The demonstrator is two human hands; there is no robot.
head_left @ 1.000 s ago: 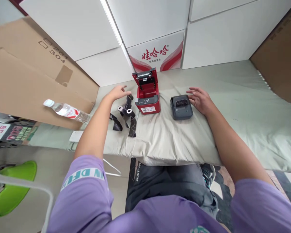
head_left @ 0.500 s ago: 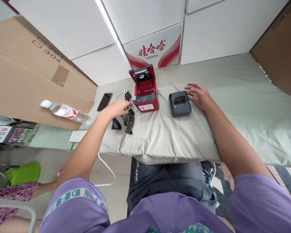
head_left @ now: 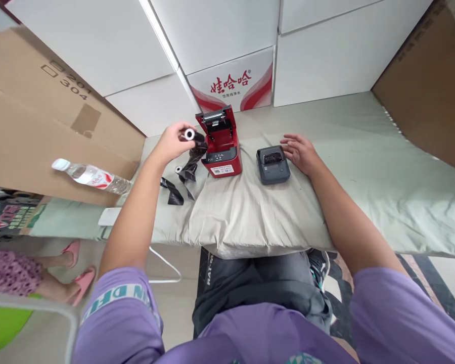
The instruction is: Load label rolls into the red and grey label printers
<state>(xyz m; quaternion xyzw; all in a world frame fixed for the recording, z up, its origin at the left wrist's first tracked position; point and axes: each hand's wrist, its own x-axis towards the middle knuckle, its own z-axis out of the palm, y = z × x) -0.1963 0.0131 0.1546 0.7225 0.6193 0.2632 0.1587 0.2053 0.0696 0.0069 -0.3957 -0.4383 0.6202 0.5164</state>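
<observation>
Beside red printer (head_left: pixel 220 146), hand (head_left: pixel 172 143) gripping roll (head_left: pixel 193 136)

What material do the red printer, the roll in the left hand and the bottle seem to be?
Red printer: glossy moulded plastic, probably. Roll in the left hand: dark shiny film on a pale core, perhaps ribbon. Bottle: clear thin plastic, see-through with a white cap.

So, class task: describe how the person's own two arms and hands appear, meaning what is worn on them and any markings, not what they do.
Both arms are bare from the short sleeves down. The left hand and right hand wear no gloves, and no rings or watch show. The purple T-shirt's left sleeve carries a pale band with teal letters; the right sleeve is plain purple.
</observation>
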